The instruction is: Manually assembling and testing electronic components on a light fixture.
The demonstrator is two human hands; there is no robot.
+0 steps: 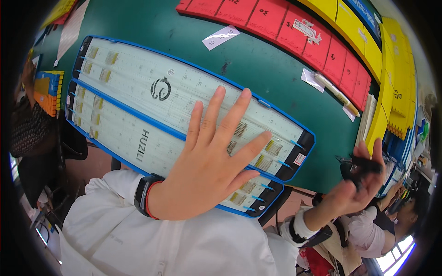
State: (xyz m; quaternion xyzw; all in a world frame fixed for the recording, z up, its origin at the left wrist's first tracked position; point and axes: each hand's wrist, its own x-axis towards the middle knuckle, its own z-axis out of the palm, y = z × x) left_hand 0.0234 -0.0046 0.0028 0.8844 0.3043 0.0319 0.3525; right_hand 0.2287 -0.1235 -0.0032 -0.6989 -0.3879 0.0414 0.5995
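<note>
Two long white trays with blue rims lie side by side on a green table [258, 64], the upper tray [152, 73] and the lower tray [124, 138]. Small brass-coloured parts [274, 148] sit in rows near their ends. My left hand [207, 170] lies flat on both trays with its fingers spread, holding nothing; a black band and a red string are on its wrist. To the right, off the trays, my right hand [350, 193] is raised and gripping a small black tool [361, 166].
Red bins [276, 18] and yellow bins [396, 92] curve along the table's far and right sides. White paper labels [221, 37] lie on the green top. A colourful block [48, 87] stands at far left. Another person [396, 207] is at lower right.
</note>
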